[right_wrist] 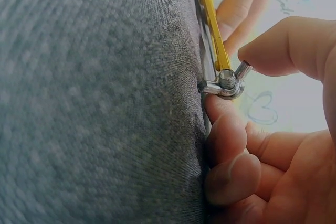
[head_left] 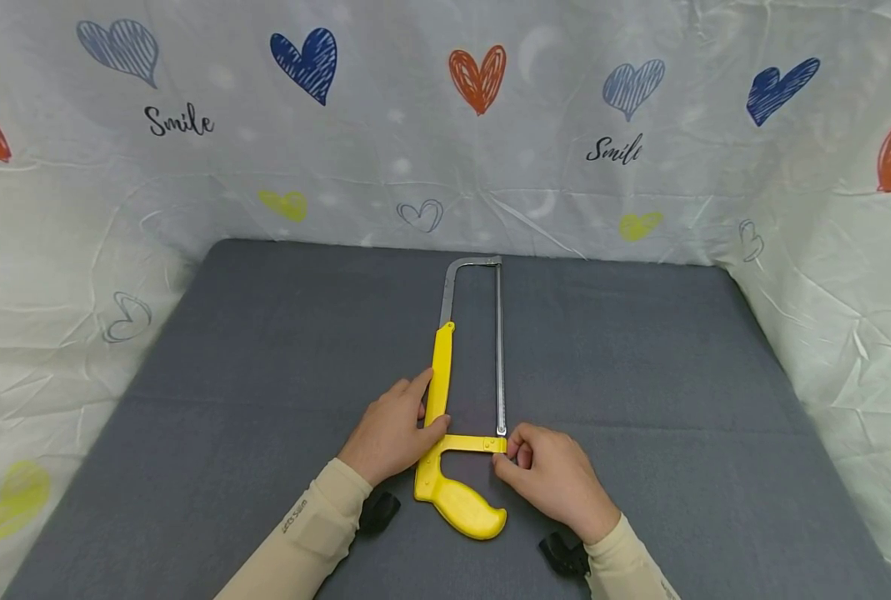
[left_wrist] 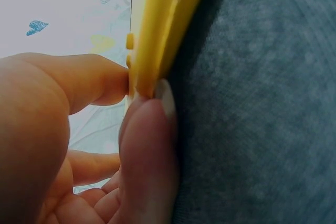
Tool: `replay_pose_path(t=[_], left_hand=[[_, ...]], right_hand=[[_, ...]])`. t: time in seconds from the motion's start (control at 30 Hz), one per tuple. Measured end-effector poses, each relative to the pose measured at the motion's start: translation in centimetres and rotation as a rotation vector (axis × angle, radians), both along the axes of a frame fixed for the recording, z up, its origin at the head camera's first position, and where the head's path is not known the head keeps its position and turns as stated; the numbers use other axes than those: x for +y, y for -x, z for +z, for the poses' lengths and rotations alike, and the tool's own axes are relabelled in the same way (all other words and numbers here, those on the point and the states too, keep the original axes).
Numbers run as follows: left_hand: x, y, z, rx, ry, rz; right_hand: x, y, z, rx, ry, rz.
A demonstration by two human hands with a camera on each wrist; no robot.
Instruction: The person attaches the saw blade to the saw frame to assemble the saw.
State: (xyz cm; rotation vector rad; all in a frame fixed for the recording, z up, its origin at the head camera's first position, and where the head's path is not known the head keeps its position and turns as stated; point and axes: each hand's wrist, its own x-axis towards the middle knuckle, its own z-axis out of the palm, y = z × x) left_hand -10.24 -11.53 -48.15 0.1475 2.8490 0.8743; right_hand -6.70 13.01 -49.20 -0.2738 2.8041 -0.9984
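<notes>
A hacksaw with a yellow handle and grey metal front bow lies on the dark cloth, its bow pointing away from me. Its blade runs along the right side. My left hand grips the yellow frame above the handle; in the left wrist view, thumb and fingertips pinch the yellow edge. At the near end of the blade, my right hand is at a metal wing nut on a threaded stud. The thumb touches one wing and the index finger bears on the nut's other side. In the head view the right fingers hide the nut.
A dark grey cloth covers the table. White curtains printed with hearts and the word Smile hang behind it and at both sides. Black devices sit beneath the wrists at the beige sleeves.
</notes>
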Motion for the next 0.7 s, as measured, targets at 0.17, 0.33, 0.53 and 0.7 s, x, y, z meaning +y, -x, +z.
replay_pose_path(t=[0.17,0.33,0.53,0.7], left_hand=[[0.02,-0.03,-0.03,-0.003,0.002,0.004],[0.03,-0.04,-0.01,0.000,0.005,0.005],[0.06,-0.06,0.01,0.001,0.006,0.003],[0.01,-0.06,0.02,0.006,0.002,-0.001]], right_hand=[[-0.04,-0.01,0.11,0.002,0.001,0.002],[0.00,0.01,0.19,-0.026,0.016,-0.011],[0.08,0.01,0.18,-0.051,0.025,-0.023],[0.22,0.00,0.08,-0.023,0.021,0.007]])
